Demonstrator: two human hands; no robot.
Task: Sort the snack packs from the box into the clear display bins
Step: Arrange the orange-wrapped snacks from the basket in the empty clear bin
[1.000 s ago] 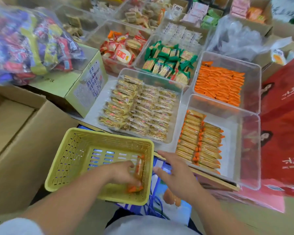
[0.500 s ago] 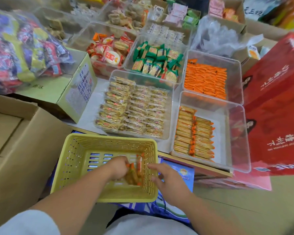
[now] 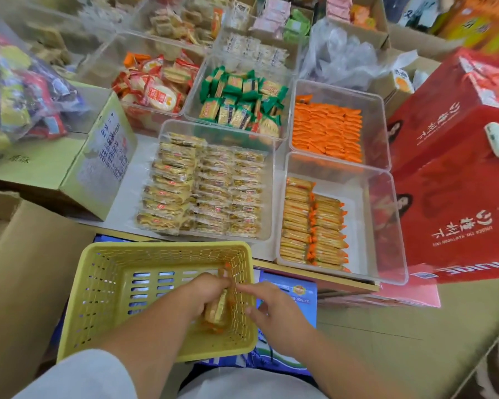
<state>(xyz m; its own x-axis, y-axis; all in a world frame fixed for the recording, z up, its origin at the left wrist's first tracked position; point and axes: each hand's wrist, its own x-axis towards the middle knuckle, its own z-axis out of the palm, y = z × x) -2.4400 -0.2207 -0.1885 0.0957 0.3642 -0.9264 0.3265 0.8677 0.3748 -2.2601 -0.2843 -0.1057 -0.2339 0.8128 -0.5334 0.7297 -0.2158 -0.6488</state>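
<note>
Packs (image 3: 218,308) sit bunched in the basket (image 3: 104,283), long axis pointing away. The left hand (image 3: 205,292) grips them with curled fingers. The right hand (image 3: 274,306) holds nothing, fingers loose, index at their top. The matching bin (image 3: 386,226) lies forward-right, nearer the right hand.

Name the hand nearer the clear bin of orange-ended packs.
Right. The right hand is over the basket rim, toward the bin; the left hand grips packs inside the basket.
</note>
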